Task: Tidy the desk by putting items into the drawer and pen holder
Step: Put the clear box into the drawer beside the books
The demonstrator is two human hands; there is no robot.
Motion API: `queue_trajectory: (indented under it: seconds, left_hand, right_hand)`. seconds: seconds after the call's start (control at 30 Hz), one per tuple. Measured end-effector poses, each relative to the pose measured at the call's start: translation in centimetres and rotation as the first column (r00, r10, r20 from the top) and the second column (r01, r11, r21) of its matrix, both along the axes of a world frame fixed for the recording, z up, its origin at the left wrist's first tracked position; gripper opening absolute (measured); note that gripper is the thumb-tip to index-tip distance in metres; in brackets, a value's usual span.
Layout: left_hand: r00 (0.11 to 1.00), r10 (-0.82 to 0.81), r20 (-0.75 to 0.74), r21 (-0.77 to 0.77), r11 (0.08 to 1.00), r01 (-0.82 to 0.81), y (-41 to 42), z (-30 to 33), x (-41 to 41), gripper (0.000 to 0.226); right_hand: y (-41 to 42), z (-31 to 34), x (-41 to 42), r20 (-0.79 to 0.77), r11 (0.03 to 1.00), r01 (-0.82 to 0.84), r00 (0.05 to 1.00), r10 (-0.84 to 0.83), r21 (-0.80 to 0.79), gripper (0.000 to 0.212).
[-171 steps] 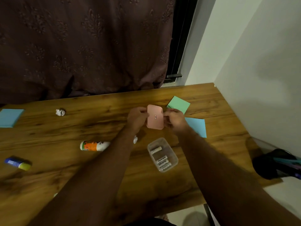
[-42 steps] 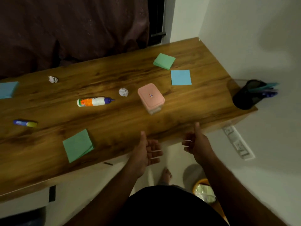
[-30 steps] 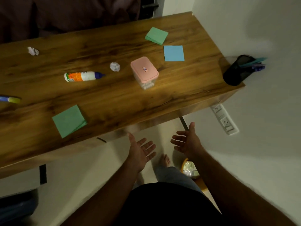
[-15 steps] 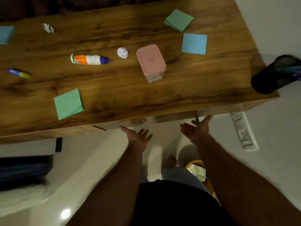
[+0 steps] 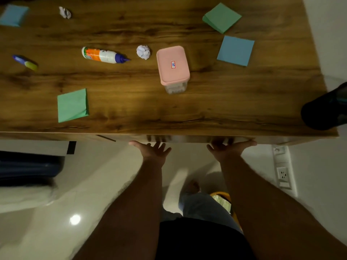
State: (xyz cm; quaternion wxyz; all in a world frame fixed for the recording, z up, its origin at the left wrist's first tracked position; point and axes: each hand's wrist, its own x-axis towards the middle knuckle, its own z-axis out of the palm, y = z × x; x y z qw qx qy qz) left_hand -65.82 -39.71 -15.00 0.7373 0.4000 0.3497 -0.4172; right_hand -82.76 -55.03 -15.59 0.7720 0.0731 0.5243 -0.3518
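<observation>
The drawer front (image 5: pixel 187 138) runs along the underside of the tabletop's near edge, and both hands reach up to it with fingers spread and palms up. The left hand (image 5: pixel 153 150) is splayed wide just below the edge, its fingertips blurred against the front so that contact cannot be told. The right hand (image 5: pixel 228 147) is also wide, its fingertips going under the edge and its thumb stretched out toward the right; neither hand holds anything. On the wooden tabletop (image 5: pixel 131 102), a pink-lidded clear box (image 5: pixel 172 65) stands near the middle, a little toward the near edge. Just beside it on the left lies a crumpled white paper ball (image 5: pixel 143 51), and further left a glue bottle (image 5: pixel 104 55) lies on its side with its blue tip pointing at the ball. A blue and yellow pen (image 5: pixel 25 62) lies near the left edge. A green sticky-note pad (image 5: pixel 72 105) sits by the near edge on the left side. A second green pad (image 5: pixel 221 17) and a blue pad (image 5: pixel 235 50) lie toward the far right corner, near each other but apart. Another paper ball (image 5: pixel 65 12) and a blue pad (image 5: pixel 13 15) lie at the far left corner. A dark pen holder (image 5: pixel 324 111) stands at the near right corner, partly cut off by the picture's border.
</observation>
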Motion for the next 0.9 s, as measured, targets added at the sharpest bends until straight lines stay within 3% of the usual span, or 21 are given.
queue_trajectory:
  seconds: [0.33,0.9]
  left_hand:
    - [0.995,-0.041,0.086,0.029,0.999,0.039,0.4,-0.6,0.4,0.105]
    - [0.996,-0.065,0.054,0.038,0.997,0.063,0.0,-1.2,0.5,0.107]
  right_hand:
    - [0.5,0.4,-0.8,-0.082,0.993,-0.115,0.990,0.112,-0.034,0.103]
    - [-0.2,-1.3,-0.6,-0.095,0.993,-0.116,0.989,0.113,-0.020,0.101]
